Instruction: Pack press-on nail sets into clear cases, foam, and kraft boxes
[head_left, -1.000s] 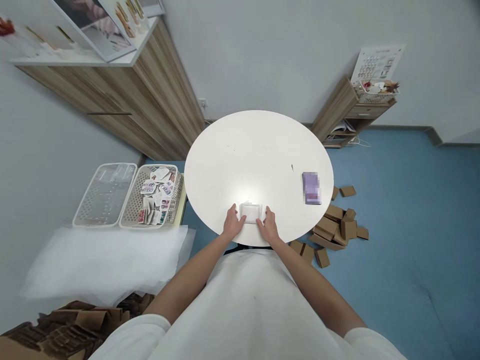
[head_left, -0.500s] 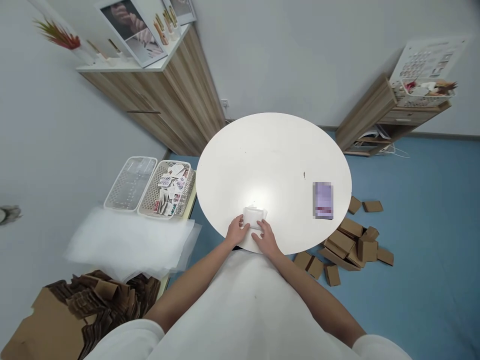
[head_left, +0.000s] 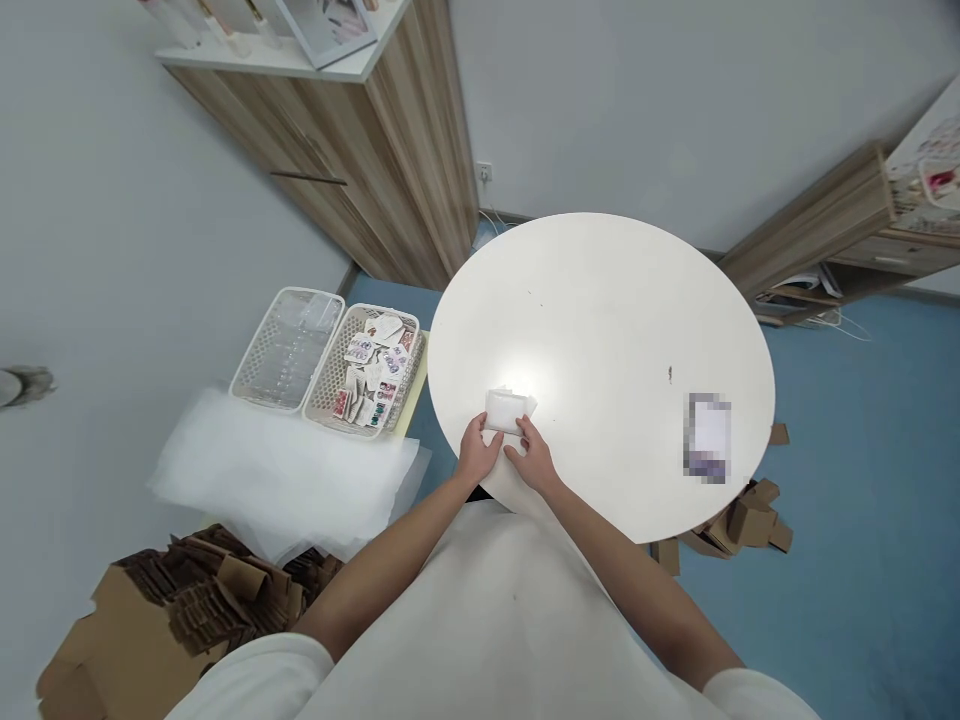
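A small white packet (head_left: 505,411), folded in what looks like translucent foam wrap, lies at the near edge of the round white table (head_left: 600,300). Loose wrap sticks out at its upper right corner. My left hand (head_left: 478,452) grips the packet's left side, its fingers along the edge and the thumb at the lower edge. On the opposite side, my right hand (head_left: 534,458) has its curled fingers at the lower right corner. What lies inside the wrap is hidden.
A blurred-out phone-shaped object (head_left: 707,438) lies at the table's right. To the left are a basket of small printed cards (head_left: 415,380), a basket of clear plastic pieces (head_left: 255,345), white foam sheets (head_left: 277,470) and flattened cardboard boxes (head_left: 127,640). Small cardboard boxes (head_left: 752,522) sit on the floor at right.
My view has swung, so the table and the blurred object appear farther right. Both hands stay at the packet, which looks flatter and neater; my right fingers have come closer to its corner.
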